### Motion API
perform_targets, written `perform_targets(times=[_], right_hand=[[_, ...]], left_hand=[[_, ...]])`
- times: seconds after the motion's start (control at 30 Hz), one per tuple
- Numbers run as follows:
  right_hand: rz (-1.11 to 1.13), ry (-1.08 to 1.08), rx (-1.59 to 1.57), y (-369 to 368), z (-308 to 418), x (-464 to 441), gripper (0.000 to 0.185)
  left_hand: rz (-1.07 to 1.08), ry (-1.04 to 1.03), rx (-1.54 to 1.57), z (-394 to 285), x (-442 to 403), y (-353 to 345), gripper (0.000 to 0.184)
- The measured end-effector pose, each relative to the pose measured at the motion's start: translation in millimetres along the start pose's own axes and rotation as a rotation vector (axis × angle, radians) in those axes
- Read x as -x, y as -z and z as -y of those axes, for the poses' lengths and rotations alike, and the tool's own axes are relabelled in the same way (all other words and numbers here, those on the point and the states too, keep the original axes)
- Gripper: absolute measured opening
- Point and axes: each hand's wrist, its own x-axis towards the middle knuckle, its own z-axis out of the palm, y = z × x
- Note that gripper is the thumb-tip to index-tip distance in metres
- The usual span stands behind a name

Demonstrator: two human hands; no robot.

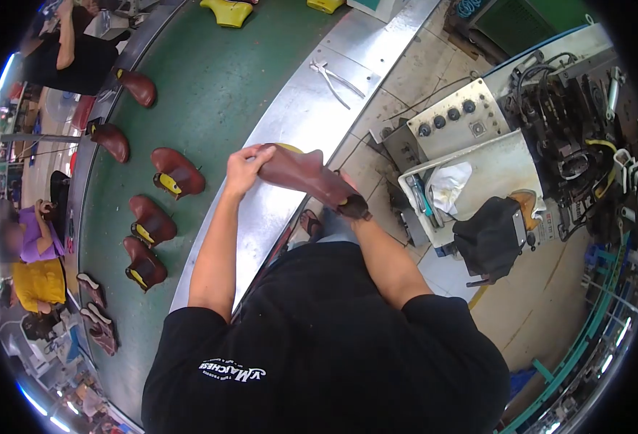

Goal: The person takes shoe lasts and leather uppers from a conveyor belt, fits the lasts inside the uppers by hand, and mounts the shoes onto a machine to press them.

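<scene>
A brown leather shoe upper, with a bit of yellow showing at its upper edge, is held over the metal rim of the workbench. The fingers of my left hand are closed on its left end. At the other end, the dark collar part hides most of my right hand, so its fingers cannot be made out. Pincers with open handles lie on the metal rim beyond the shoe. More brown uppers with yellow inside, one of them in the middle of a group, stand on the green surface to the left.
At the right stands a machine with a knob panel, a tray holding tools and a white cloth, and a black cover. Two people are across the bench. Yellow lasts lie at the top.
</scene>
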Motion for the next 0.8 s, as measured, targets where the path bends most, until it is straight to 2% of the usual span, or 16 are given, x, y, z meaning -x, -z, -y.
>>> perform_targets(times=[0.03, 0.1, 0.2, 0.3, 0.4, 0.5, 0.6, 0.7, 0.8], right_hand=[[0.082, -0.001, -0.038, -1.1, -1.1, -8.3, 0.055], [0.038, 0.059, -0.017, -14.8, -6.4, -11.7, 0.053], [-0.101, 0.006, -0.016, -25.3, -2.6, -10.6, 0.049], [-0.017, -0.027, -0.005, 5.3, -5.3, -36.0, 0.044], [-0.316, 0.103, 0.268, 5.7, -10.3, -35.2, 0.040], [-0.400, 0.084, 0.141, 7.7, -7.3, -35.1, 0.020], [-0.484, 0.107, 0.128, 1.4, -8.4, -31.5, 0.021], [-0.514, 0.100, 0.118, -7.7, -8.4, -31.2, 0.032], [-0.523, 0.085, 0.175, -6.1, -7.1, -32.1, 0.030]], left_hand=[[-0.056, -0.034, -0.026, 14.5, -7.6, -2.4, 0.038], [-0.170, -0.103, -0.076, 36.3, -22.1, -7.6, 0.040], [-0.080, 0.117, 0.095, 29.5, -33.4, -17.1, 0.049], [-0.263, -0.011, -0.265, 22.7, -28.9, -20.5, 0.048], [-0.455, -0.007, -0.276, 34.1, -35.2, -34.9, 0.046], [-0.510, -0.015, -0.289, 33.3, -33.0, -41.1, 0.056], [-0.485, 0.189, -0.096, 27.2, -22.8, -44.1, 0.071], [-0.327, 0.217, -0.244, 21.8, -28.4, -47.1, 0.084], [-0.412, 0.187, -0.283, 15.1, -33.0, -53.1, 0.083]])
